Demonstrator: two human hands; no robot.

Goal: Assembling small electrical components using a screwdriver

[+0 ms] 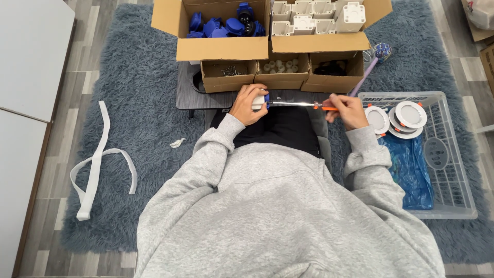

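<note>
**Screwdriver meeting a small white-and-blue part**

The person in the grey sweatshirt is sitting on a shaggy grey-blue rug (128, 77), working over a low dark worktop (188, 95). The left hand (248, 104) is closing around a small white part with a blue edge (260, 100), gripping it firmly. The right hand (348, 109) is clamping the orange handle of a screwdriver (301, 104), whose metal shaft is running level from one hand to the other, its tip touching the blue edge of the part. The two hands are sitting well apart, joined only by the tool.

Just beyond the hands, three small cardboard boxes (280, 77) are standing in a row, holding screws, pale little pieces and dark pieces. Behind those, a larger box of blue parts (221, 25) is sitting beside a box of white housings (314, 20).

Right next to the right hand, a clear plastic crate (453, 154) is holding round white discs with orange clips (406, 117) and a blue plastic bag (411, 170). Far out past the left hand, a white strap (95, 164) is lying on the rug.
</note>
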